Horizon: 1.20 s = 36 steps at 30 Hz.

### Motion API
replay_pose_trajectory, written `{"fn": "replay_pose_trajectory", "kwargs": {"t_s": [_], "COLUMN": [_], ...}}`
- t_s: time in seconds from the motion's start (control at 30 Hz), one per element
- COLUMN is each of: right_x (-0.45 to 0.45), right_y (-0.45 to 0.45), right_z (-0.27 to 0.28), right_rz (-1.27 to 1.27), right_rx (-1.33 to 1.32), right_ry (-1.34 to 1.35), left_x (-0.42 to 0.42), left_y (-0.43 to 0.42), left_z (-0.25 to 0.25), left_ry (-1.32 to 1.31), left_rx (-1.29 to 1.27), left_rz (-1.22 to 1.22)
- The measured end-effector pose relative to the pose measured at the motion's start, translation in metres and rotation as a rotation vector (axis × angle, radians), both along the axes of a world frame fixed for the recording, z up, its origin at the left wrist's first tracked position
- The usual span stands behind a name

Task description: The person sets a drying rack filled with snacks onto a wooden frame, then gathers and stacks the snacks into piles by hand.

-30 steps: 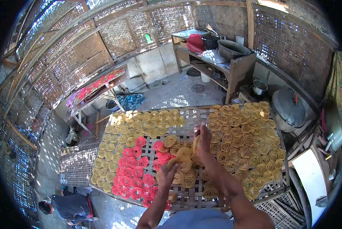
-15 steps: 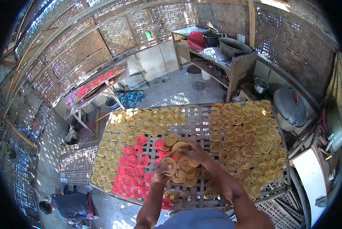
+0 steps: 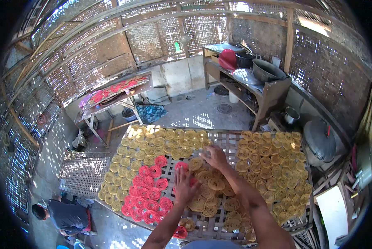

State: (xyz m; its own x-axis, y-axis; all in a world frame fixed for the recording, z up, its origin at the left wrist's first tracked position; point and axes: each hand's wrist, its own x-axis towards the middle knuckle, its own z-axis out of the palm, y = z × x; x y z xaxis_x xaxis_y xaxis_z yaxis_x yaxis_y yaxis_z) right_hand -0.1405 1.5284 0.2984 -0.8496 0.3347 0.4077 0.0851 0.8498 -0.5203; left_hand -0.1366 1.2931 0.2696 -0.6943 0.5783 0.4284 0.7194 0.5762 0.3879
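Note:
A woven rack (image 3: pixel 225 139) lies in front of me, covered with flat round coils. Yellow coils (image 3: pixel 273 166) fill its right side, and more lie at the left and back. Pink coils (image 3: pixel 146 193) form a block left of centre. My left hand (image 3: pixel 185 186) is over the middle, its fingers spread and empty, beside a loose heap of yellow coils (image 3: pixel 206 195) with some pink ones at its edge. My right hand (image 3: pixel 214 157) is just above the back of that heap, fingers bent and apart, with nothing seen in it.
A person (image 3: pixel 67 216) crouches at the lower left. Behind the rack stand a side table (image 3: pixel 115 89) with red pieces and a wooden shelf (image 3: pixel 273 95) bearing a large pot (image 3: pixel 268 70). A lidded pot (image 3: pixel 320 141) is at the right. A second woven panel (image 3: pixel 82 174) lies left.
Both hands have let go of the yellow coils they held, and the left hand's fingers have spread. The right hand has moved back from the heap. The view has shifted, so the scene sits lower.

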Motion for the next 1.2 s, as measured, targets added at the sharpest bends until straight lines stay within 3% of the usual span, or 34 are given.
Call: {"fn": "replay_pose_trajectory", "kwargs": {"t_s": [0.23,0.37,0.53,0.63,0.9,1.1,1.2], "right_x": [-0.112,-0.135,-0.149,-0.172,-0.179,-0.137,-0.096], "right_y": [0.052,0.045,0.039,0.057,0.075,0.057,0.046], "right_z": [-0.027,-0.015,0.008,0.012,-0.001,0.069,0.092], "right_rz": [-0.021,0.004,-0.094,0.019,0.174,0.257,0.294], "right_rx": [0.268,0.25,0.174,0.149,-0.132,-0.09,0.02], "right_ry": [-0.13,-0.336,-0.295,-0.479,-0.437,-0.416,-0.164], "left_x": [0.005,0.004,0.004,0.004,0.005,0.0,0.0], "left_y": [0.002,0.004,0.004,0.005,0.006,0.004,0.002], "left_z": [0.001,-0.003,-0.003,0.002,0.0,-0.012,-0.01], "left_ry": [-0.016,-0.048,-0.064,-0.041,-0.047,-0.039,-0.035], "left_rx": [-0.036,-0.101,-0.158,-0.211,-0.214,-0.101,-0.108], "left_rz": [-0.024,-0.014,0.012,0.048,0.054,0.023,0.019]}}
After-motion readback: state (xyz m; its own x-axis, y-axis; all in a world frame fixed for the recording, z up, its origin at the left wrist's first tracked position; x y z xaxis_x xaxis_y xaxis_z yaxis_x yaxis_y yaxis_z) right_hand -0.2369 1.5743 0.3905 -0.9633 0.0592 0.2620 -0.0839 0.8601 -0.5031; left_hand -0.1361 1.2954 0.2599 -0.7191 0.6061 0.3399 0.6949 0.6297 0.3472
